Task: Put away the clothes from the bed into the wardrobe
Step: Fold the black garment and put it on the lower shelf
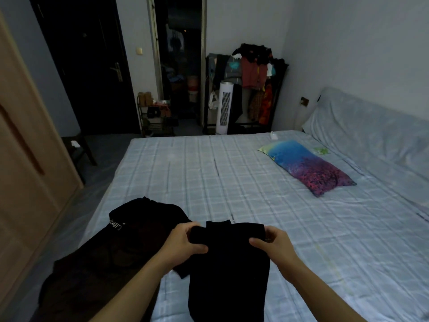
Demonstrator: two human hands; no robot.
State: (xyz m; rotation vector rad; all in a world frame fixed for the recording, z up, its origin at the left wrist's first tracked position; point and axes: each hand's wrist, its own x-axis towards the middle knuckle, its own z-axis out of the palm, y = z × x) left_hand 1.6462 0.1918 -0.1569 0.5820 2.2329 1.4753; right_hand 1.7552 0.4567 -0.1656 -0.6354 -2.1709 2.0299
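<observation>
A black garment (228, 275) hangs in front of me over the near part of the bed (232, 177). My left hand (183, 242) grips its top left corner and my right hand (274, 242) grips its top right corner, thumbs on the near side. A second dark garment (111, 252) with white lettering lies spread on the bed's near left corner. The wardrobe's light wooden door (27, 159) stands at the far left.
A colourful pillow (306, 166) lies on the bed's right side. A clothes rack (253, 84) and a white tower fan (224, 105) stand beyond the bed. A small dark stool (79, 147) sits on the floor beside the wardrobe.
</observation>
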